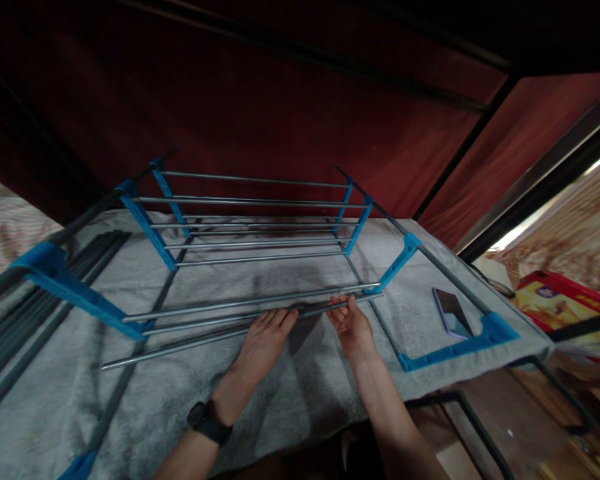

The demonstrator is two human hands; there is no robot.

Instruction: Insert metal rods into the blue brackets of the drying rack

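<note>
My left hand [267, 337], with a dark watch on the wrist, curls over a loose-looking metal rod [180, 347]. That rod's left end sticks out free, short of the blue bracket [95, 303]. To the right, my right hand [353, 327] has its fingers closed round a rod close to another blue bracket [400, 263]. My hands partly hide how the front rods run between them. Just behind lies a further metal rod [205, 307], reaching from the left bracket to the right one. These belong to a rack frame of grey tubes and blue plastic brackets.
Farther back, several rods [260, 201] span two more pairs of blue brackets. Grey tubes [55, 300] lie bundled at left on the grey cloth [290, 393]. A phone [453, 313] rests at right, near an empty bracket [460, 350]. A red-yellow package [565, 300] sits beyond the edge.
</note>
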